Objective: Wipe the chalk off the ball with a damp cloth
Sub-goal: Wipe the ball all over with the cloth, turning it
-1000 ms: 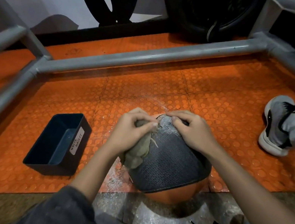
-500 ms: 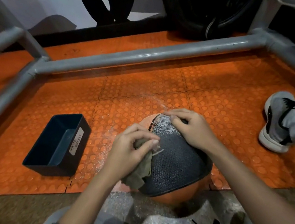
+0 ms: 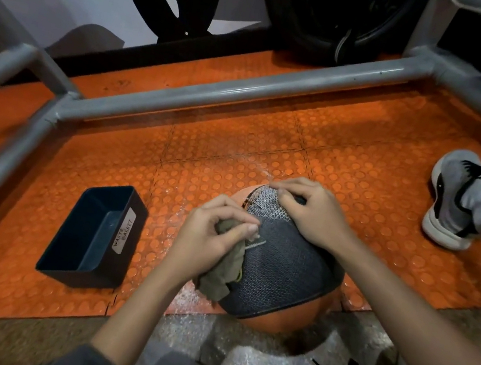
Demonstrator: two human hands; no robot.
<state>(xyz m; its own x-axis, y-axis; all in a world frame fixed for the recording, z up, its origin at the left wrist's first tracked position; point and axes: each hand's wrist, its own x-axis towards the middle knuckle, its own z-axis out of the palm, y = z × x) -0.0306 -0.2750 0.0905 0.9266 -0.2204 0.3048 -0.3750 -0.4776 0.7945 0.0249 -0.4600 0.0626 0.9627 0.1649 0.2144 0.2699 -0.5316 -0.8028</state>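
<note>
Bin (image 3: 92, 233): dark, open-topped, labelled "waste basket"; stands on the orange studded floor (image 3: 240, 137) at 9 o'clock of the ball, near but apart.
Left hand (image 3: 207, 237): fingers and thumb pinch the bunched cloth and press it to the ball's 9 o'clock flank.
Cloth (image 3: 221, 275): olive-grey and crumpled; hangs below the hand against the ball.
Ball (image 3: 278, 269): orange with a dark textured panel; sits on the floor at the mat's near edge, between both hands.
Pale patch (image 3: 266, 201): whitish, likely chalk, at the ball's 12 o'clock.
Right hand (image 3: 314, 214): fingers curled over the ball's top at 12 to 1 o'clock, holding it steady.
Shoe (image 3: 451, 200): grey; at 2 o'clock, well apart.
Step in hand: wiping the panel's left side; judged part-done.
Next move: carry the cloth up toward 12 o'clock; the right hand would likely need to shift or turn the ball.
</note>
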